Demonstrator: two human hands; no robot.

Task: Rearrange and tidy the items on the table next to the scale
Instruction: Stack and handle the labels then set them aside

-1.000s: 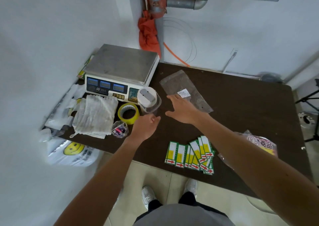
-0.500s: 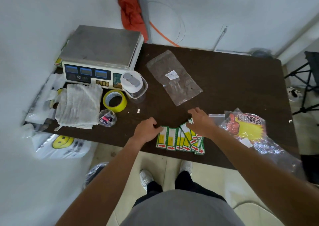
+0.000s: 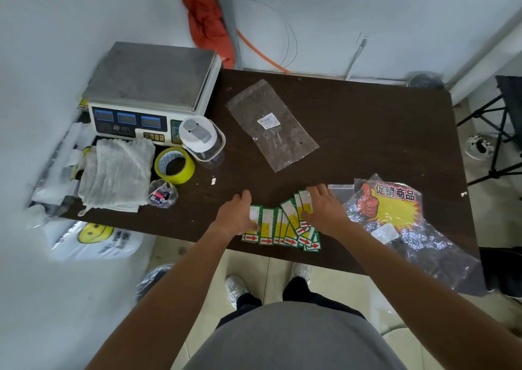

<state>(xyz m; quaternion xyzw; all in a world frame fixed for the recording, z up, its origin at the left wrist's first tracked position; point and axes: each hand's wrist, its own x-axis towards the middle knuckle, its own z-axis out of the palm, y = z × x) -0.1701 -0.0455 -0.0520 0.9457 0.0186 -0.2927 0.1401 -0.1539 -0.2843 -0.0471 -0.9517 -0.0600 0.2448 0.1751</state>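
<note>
Several green-and-yellow price tags (image 3: pixel 284 228) with red arrows lie fanned out near the front edge of the dark brown table (image 3: pixel 367 132). My left hand (image 3: pixel 236 215) rests on the left end of the fan, fingers on the tags. On the right end lies my right hand (image 3: pixel 324 210), fingers spread over the upper tags. Neither hand has lifted a tag. The grey scale (image 3: pixel 149 92) stands at the table's back left.
In front of the scale: a clear jar with a white lid (image 3: pixel 202 141), a yellow tape roll (image 3: pixel 175 166), a folded white cloth (image 3: pixel 118 172), a small bag of batteries (image 3: pixel 162 194). A clear plastic bag (image 3: pixel 271 126) lies mid-table, and a promo-sign packet (image 3: pixel 392 208) at right.
Both hands came back from near the jar to the fanned tags at the front edge and now press on the two ends. The camera tilted down.
</note>
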